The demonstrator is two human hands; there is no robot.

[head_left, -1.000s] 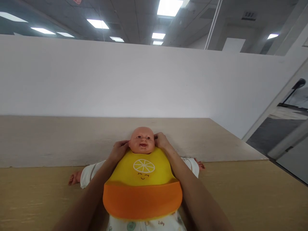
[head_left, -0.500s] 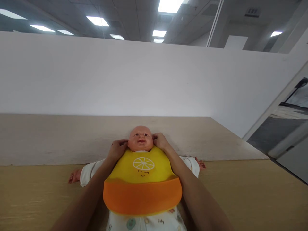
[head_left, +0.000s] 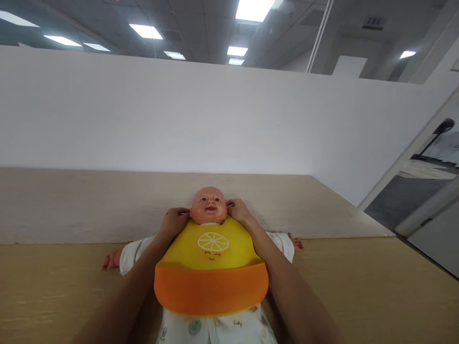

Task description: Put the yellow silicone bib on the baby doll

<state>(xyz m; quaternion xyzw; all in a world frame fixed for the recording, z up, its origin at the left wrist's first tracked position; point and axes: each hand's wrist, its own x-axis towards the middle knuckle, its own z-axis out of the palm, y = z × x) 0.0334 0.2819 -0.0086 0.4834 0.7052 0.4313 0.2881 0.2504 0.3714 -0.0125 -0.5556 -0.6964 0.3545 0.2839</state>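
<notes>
A baby doll (head_left: 208, 198) lies on its back, arms spread, in a white printed outfit (head_left: 222, 329). Over its chest is a yellow bib (head_left: 186, 246) with an orange catch pocket (head_left: 211, 291), a citrus slice and a smiling face. My left hand (head_left: 174, 220) is closed at the left side of the doll's neck, at the bib's upper edge. On the other side, my right hand (head_left: 238, 210) is closed by the doll's ear, also at the bib's neck part. The fingertips and strap ends are partly hidden behind the head.
The doll spans two boards: a yellowish tabletop (head_left: 358, 286) in front and a paler board (head_left: 89, 205) behind it. A white partition (head_left: 215, 114) rises at the back, with glass above. A doorway with grey floor (head_left: 390, 200) lies at the right.
Both hands stay beside the doll's neck with little visible movement. The bib's lower edge sits slightly higher in view, and the camera view has shifted a little.
</notes>
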